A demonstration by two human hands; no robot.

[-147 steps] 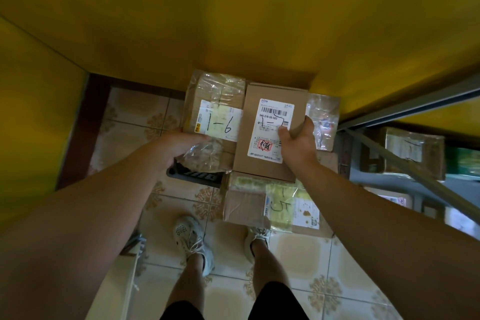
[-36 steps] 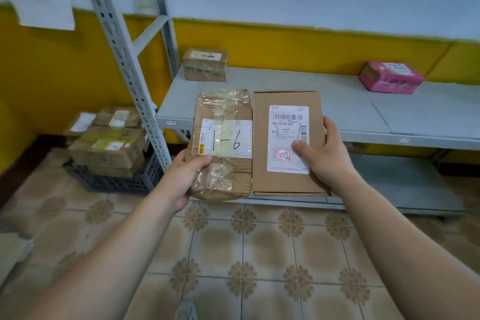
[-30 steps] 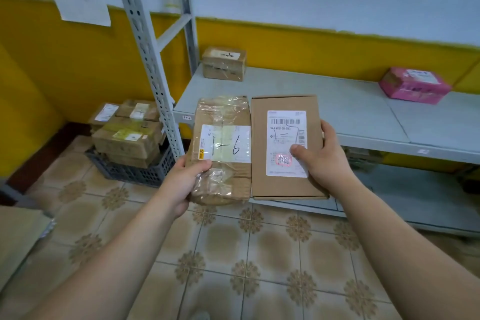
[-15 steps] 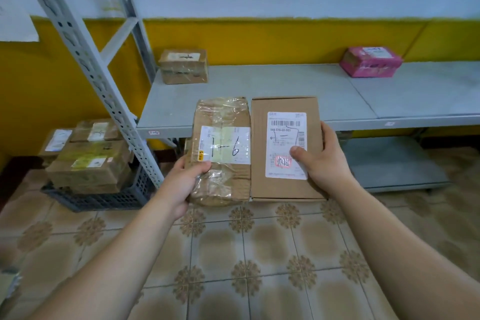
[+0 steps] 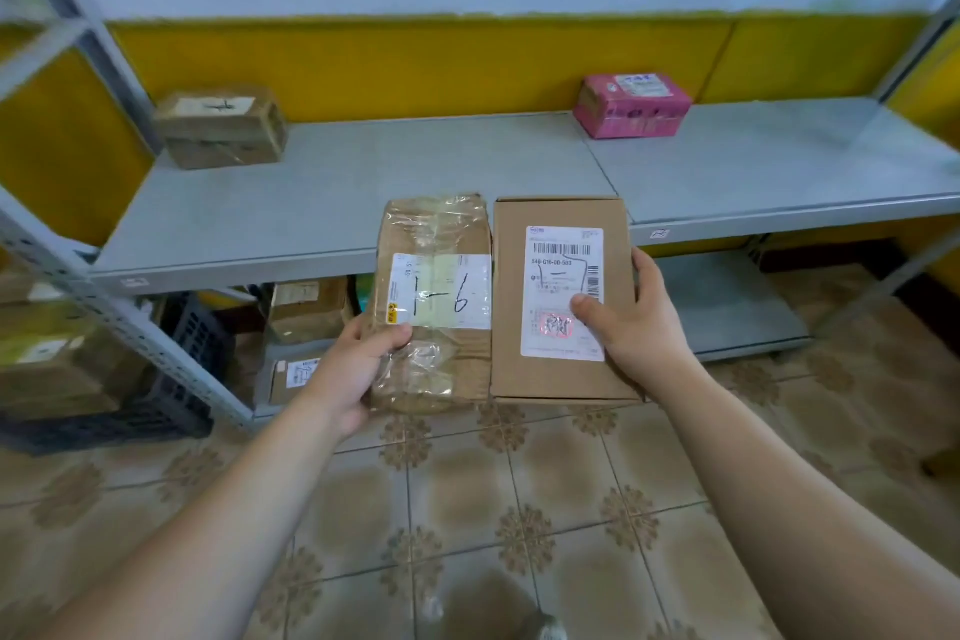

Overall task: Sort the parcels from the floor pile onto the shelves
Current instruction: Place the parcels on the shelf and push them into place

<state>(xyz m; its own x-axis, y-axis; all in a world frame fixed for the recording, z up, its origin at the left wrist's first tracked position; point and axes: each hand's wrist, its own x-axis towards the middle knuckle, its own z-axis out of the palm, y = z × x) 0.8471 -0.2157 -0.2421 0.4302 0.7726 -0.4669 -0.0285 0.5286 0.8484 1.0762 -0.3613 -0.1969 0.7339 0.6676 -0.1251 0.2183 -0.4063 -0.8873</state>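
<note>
Grey shelf (image 5: 363, 203) ahead, tiled floor (image 5: 467, 509) below | left hand (image 5: 353, 369) grips taped parcel (image 5: 436, 244) marked 1-6 | right hand (image 5: 639, 333) grips labelled box (image 5: 561, 270) | both near shelf edge, labels up, probably to match shelf numbers

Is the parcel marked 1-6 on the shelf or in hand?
In hand: the left hand grips the 1-6 parcel in front of the shelf, not on it.

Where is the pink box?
The pink box sits on the grey shelf, back right in the head view, by the yellow wall, far right of the small brown box.
</note>
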